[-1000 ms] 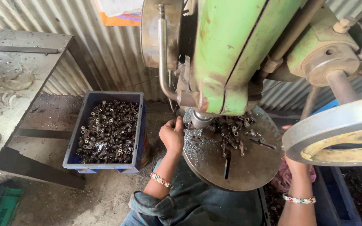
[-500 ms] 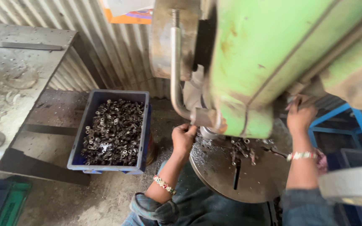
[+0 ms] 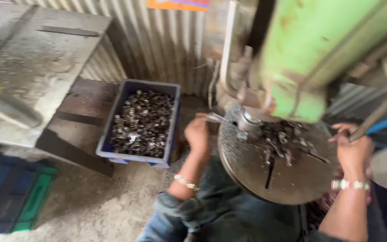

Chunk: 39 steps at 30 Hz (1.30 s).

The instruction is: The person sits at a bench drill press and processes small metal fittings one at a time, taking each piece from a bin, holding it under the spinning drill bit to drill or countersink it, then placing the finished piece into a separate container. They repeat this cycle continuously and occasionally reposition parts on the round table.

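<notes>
L hand point(image 3: 198, 133) sits at approx 9 o'clock of the round drill-press table point(image 3: 251, 172), fingers curled shut around a small metal workpiece point(image 3: 214, 118). The piece is short, grey, shiny; its long axis runs approx horizontal, its free end pointing toward 3 o'clock, at the spindle point(image 3: 248, 122). Too blurred to tell its exact shape.

R hand point(image 3: 352, 150) is at 3 o'clock of the table, fingers wrapped on the feed lever point(image 3: 372, 117), a dark rod slanting up toward 1 o'clock. Bracelets on both wrists.

Table is grey, worn, w/ radial slots and a heap of dark swarf & small parts point(image 3: 287, 136) near centre, under the green machine head point(image 3: 319, 49).

At 9 o'clock of the L hand, well apart: blue crate point(image 3: 115, 130) full of small dark metal parts, on the floor beside a steel bench point(image 3: 36, 71). Corrugated sheet wall point(image 3: 166, 45) behind.
</notes>
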{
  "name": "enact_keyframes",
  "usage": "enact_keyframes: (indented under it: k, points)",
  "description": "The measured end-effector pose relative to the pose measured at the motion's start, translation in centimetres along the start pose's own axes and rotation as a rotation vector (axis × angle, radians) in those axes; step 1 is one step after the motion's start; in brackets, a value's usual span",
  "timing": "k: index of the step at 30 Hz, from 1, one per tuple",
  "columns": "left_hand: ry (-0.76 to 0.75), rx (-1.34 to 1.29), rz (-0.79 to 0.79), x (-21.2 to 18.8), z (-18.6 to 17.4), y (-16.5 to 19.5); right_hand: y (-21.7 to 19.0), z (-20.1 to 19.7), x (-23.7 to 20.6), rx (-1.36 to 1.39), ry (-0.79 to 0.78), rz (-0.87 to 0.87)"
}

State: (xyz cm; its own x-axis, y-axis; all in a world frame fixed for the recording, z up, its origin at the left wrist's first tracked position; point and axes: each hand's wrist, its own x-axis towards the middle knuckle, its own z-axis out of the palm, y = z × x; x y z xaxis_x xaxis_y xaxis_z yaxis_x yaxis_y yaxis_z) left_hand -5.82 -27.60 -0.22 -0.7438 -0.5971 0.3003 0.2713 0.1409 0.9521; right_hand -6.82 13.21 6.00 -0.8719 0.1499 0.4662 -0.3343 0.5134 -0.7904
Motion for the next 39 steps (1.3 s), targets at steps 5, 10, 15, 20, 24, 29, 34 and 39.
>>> enact_keyframes:
  k: [5,10,15,20,24,29,34,39]
  points:
    - [0.18,-0.617,-0.639,-4.0,-3.4,1.3,-0.3,-3.5,-3.7,-0.144,-0.006,0.234]
    - [-0.684,0.169,-0.084,-15.0,-0.2,4.6,1.6,-1.7,-4.0,-0.355,0.11,-0.016]
    - [-0.777,0.706,0.408,-15.3,7.3,3.5,2.7,-1.8,-4.3,-0.826,0.127,-0.353]
    - [-0.681,0.865,0.506,-14.5,11.3,1.7,2.0,-1.7,-3.6,-0.411,0.204,-0.201]
    - [-0.702,0.674,0.337,-15.1,9.0,2.5,1.5,-1.0,-3.4,0.004,0.149,-0.044]
    - [-0.21,0.34,-0.14,-12.5,2.9,3.8,2.9,-1.4,-3.8,-0.275,0.198,-0.281]
    - [-0.18,-0.179,-0.301,-6.1,0.9,3.7,3.2,-1.1,-3.9,-0.277,0.229,0.0]
    - [-0.324,0.002,-0.191,-5.3,0.8,6.3,1.5,-0.8,-4.2,-0.29,0.233,-0.051]
